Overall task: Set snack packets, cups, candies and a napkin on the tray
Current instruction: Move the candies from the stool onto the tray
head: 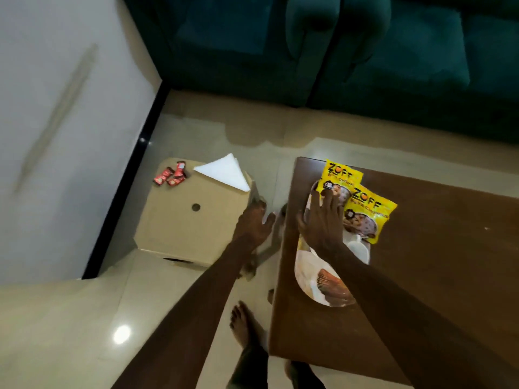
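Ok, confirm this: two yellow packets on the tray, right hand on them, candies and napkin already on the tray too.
Not quite. In the head view the candies and napkin lie on the box, not the tray. The two packets are on it, under the right hand.

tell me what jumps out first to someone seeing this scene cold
Two bright yellow snack packets lie on the tray at the brown table's left edge, the right hand spread flat beside them. Left of the table, a cardboard box on the floor carries red candies and a white folded napkin, with the left hand by its corner.
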